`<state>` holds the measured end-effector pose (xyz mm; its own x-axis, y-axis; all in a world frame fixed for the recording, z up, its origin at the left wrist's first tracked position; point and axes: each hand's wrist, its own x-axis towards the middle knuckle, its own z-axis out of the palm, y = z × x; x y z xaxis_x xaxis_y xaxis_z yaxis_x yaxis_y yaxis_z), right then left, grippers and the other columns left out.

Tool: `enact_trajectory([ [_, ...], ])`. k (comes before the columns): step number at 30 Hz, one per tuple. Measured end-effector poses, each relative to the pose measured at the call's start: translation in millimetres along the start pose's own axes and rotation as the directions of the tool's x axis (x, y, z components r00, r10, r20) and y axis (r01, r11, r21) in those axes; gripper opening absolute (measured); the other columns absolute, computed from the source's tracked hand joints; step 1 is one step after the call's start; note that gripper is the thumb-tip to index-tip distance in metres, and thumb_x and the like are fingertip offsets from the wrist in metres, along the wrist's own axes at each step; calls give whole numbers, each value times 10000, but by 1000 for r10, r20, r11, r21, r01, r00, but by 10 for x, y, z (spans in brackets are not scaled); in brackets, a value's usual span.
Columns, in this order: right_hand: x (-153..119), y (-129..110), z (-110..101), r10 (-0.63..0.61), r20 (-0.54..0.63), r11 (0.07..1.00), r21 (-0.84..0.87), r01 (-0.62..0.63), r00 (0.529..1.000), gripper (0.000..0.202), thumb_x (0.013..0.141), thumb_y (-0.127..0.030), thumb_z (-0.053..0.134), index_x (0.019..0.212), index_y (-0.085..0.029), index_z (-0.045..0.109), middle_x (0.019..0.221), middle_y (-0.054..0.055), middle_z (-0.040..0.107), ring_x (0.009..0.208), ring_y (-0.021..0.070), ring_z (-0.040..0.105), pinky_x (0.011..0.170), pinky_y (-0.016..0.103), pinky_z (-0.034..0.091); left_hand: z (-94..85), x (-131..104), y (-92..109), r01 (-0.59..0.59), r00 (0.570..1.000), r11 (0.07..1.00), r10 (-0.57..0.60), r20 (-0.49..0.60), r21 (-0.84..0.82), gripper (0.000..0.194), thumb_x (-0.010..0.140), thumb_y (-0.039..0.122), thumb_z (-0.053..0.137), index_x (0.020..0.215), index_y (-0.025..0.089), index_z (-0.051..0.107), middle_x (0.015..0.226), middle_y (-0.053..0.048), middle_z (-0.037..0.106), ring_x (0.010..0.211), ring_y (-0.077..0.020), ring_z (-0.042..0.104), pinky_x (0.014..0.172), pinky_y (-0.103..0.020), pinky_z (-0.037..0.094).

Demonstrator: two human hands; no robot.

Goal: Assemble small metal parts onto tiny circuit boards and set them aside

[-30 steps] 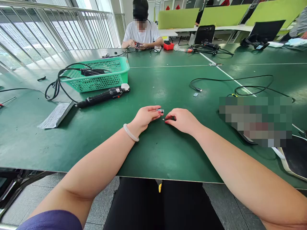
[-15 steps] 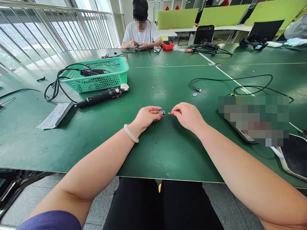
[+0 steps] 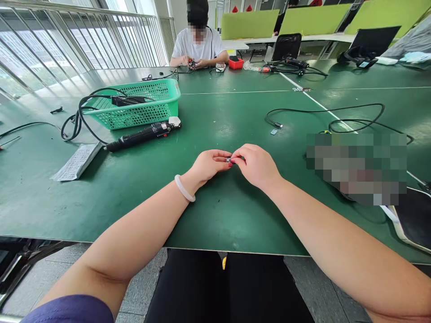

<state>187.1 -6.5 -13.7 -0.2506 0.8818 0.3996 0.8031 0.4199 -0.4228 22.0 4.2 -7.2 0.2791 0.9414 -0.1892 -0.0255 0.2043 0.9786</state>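
My left hand (image 3: 210, 163) is closed on a small black-and-white piece (image 3: 228, 160), pinched between thumb and fingers. It is too small and too covered to name. The fingertips of my right hand (image 3: 256, 163) are pinched together and meet the piece from the right. Whatever they hold is hidden between the fingers. Both hands are just above the green table (image 3: 215, 215). A small pale card-like piece (image 3: 274, 132) lies beyond my right hand, near a cable's plug (image 3: 278, 125).
At the left are a green basket (image 3: 141, 112) with a cable, a black electric screwdriver (image 3: 144, 136) and a white paper pad (image 3: 78, 162). A blurred-out item (image 3: 357, 168) and a phone-like dark slab (image 3: 415, 215) lie right. A co-worker (image 3: 198, 45) sits across the table.
My right hand has moved left, bringing its fingertips from a small gap away up to the piece in my left hand. My left hand has barely moved.
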Motion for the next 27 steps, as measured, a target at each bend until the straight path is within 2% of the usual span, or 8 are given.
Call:
enact_trajectory([
  [8, -5, -4, -25, 6, -13, 999, 33, -6, 1000, 168, 865, -190, 564, 736, -214, 669, 797, 41, 661, 811, 201, 585, 697, 331, 430, -7, 7, -11, 11, 1000, 999, -10, 19, -46, 286, 645, -38, 737, 899, 87, 697, 782, -47, 726, 745, -111, 667, 903, -347, 536],
  [17, -5, 23, -39, 30, -52, 996, 85, -25, 998, 185, 861, -174, 542, 754, -219, 686, 812, 43, 676, 786, 194, 590, 689, 326, 434, -16, 16, -15, 25, 999, 995, -22, 33, -92, 300, 640, -28, 758, 911, 87, 699, 833, -68, 740, 778, -125, 679, 930, -371, 516],
  [27, -19, 31, -56, 36, -18, 996, 84, -34, 999, 153, 852, -200, 580, 755, -223, 695, 802, 33, 671, 772, 188, 577, 662, 317, 413, -8, 15, -9, 52, 999, 995, -50, 23, -88, 288, 652, -28, 746, 908, 95, 698, 805, -59, 742, 798, -131, 683, 924, -360, 520],
])
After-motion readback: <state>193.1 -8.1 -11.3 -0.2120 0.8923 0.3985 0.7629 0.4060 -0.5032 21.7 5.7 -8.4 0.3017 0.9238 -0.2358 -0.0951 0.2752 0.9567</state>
